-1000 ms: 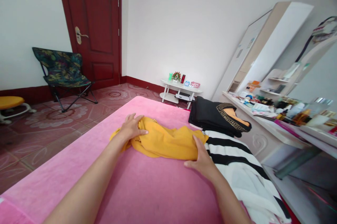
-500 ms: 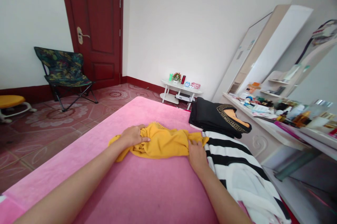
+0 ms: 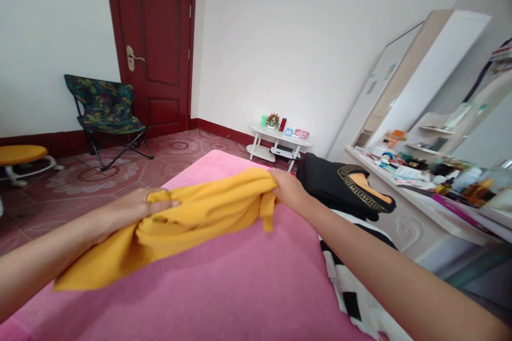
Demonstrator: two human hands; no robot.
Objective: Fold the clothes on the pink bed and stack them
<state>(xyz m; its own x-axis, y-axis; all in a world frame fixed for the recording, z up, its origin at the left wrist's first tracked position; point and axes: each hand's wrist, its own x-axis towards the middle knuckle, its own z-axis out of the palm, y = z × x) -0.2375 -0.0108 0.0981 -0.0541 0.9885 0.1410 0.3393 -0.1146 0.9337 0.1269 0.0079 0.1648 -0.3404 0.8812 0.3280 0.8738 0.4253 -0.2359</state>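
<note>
A yellow garment [image 3: 208, 207] is stretched between my two hands above the pink bed cover [image 3: 240, 287]. My left hand [image 3: 140, 207] is closed on its left part, with a loose flap of cloth hanging below toward the bed's left side. My right hand [image 3: 288, 189] grips the upper right corner, and a short strip dangles beside it. Which part of the garment each hand has hold of, I cannot tell. To the right of my right hand lies a folded black garment [image 3: 324, 181] with a gold-patterned neckline. A black-and-white striped garment [image 3: 352, 303] lies partly hidden under my right forearm.
A dressing table [image 3: 400, 191] crowded with bottles stands along the right side. Beyond the bed is a small white table [image 3: 260, 135] with a plant. A camouflage-like folding chair [image 3: 108, 106] and a yellow stool [image 3: 20, 154] stand at left, near the red door [image 3: 160, 47].
Both hands have lifted the yellow garment off the bed and pulled it longer. My left hand moved left and nearer; my right hand rose slightly. The view turned a little left.
</note>
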